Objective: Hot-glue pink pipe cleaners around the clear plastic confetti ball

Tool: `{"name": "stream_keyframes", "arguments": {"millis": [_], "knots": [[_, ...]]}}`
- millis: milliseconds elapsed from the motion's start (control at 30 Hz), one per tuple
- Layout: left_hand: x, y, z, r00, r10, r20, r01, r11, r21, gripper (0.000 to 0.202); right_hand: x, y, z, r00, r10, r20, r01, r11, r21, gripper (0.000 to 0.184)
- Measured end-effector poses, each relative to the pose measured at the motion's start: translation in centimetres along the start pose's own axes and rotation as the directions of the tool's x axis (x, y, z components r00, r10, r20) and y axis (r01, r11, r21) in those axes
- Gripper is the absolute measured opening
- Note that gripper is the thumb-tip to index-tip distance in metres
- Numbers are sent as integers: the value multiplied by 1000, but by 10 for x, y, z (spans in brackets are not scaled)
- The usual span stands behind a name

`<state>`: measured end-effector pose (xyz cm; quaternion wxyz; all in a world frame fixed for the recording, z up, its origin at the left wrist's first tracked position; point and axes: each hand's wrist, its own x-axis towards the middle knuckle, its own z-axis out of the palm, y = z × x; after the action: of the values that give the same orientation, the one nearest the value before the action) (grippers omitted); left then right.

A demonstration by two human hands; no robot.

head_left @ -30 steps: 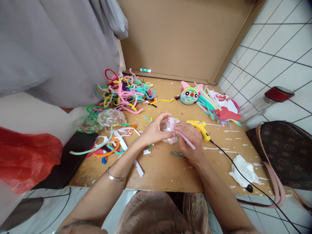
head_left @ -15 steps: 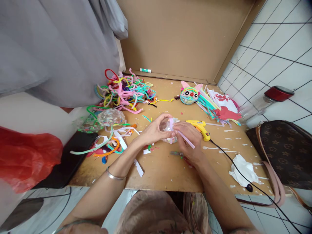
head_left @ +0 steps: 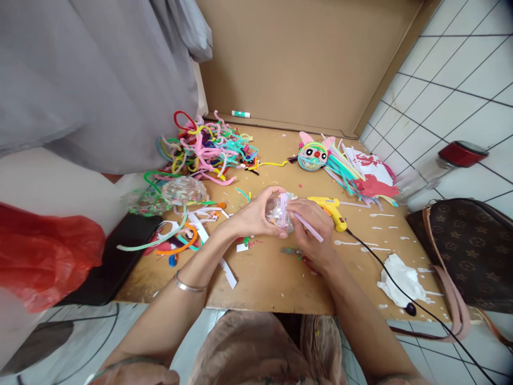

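Observation:
My left hand (head_left: 254,216) is wrapped round a clear ball (head_left: 276,213) with coloured bits inside, held just above the wooden table (head_left: 272,278). My right hand (head_left: 312,230) presses against the ball's right side and pinches a pale purple pipe cleaner (head_left: 306,225) that runs over the ball and sticks out to the right. A yellow glue gun (head_left: 327,208) lies just beyond my right hand, its black cord (head_left: 385,267) trailing towards the table's near right corner.
A heap of coloured pipe cleaners (head_left: 206,147) lies at the back left, another clear ball (head_left: 184,191) beside it. A finished ball with a face (head_left: 313,156) and loose sticks sit at the back right. A crumpled tissue (head_left: 402,280), brown handbag (head_left: 468,256), red-lidded jar (head_left: 444,163) stand right.
Both hands keep hold of the ball and the pipe cleaner with hardly any movement. The view has shifted slightly.

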<state>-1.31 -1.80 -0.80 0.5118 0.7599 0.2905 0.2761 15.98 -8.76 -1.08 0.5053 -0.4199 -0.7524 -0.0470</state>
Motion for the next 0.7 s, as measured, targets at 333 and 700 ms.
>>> {"name": "stream_keyframes", "arguments": {"millis": [333, 700], "knots": [[1, 5, 9, 990, 76, -115, -58, 986, 156, 80, 1, -2, 1, 1000, 13, -14, -13, 1000, -10, 18], [2, 7, 11, 990, 16, -138, -7, 998, 67, 77, 4, -5, -1, 990, 130, -53, -130, 991, 10, 19]]}}
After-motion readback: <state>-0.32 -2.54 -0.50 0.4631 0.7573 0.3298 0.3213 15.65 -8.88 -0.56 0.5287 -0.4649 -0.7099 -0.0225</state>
